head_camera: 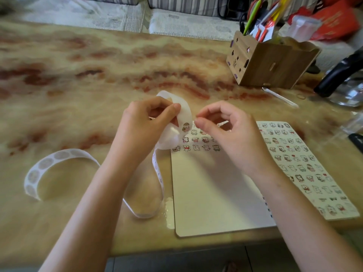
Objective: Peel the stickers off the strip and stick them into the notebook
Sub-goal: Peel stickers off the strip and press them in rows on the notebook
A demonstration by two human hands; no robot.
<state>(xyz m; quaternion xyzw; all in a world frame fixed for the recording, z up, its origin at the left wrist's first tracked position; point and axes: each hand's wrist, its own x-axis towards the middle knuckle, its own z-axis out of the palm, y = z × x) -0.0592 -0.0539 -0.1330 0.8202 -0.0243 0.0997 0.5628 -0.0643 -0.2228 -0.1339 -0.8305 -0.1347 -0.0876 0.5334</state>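
While left hand [145, 126] pinches it, white strip [184, 114] curls translucent

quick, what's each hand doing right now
Left hand: closed, pinching the sticker strip above the notebook.
Right hand: thumb and forefinger pinched together; whether a sticker is between them cannot be told.

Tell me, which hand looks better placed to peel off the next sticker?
Probably the right hand: its pinched fingertips sit beside the strip, which the left hand holds up over the notebook.
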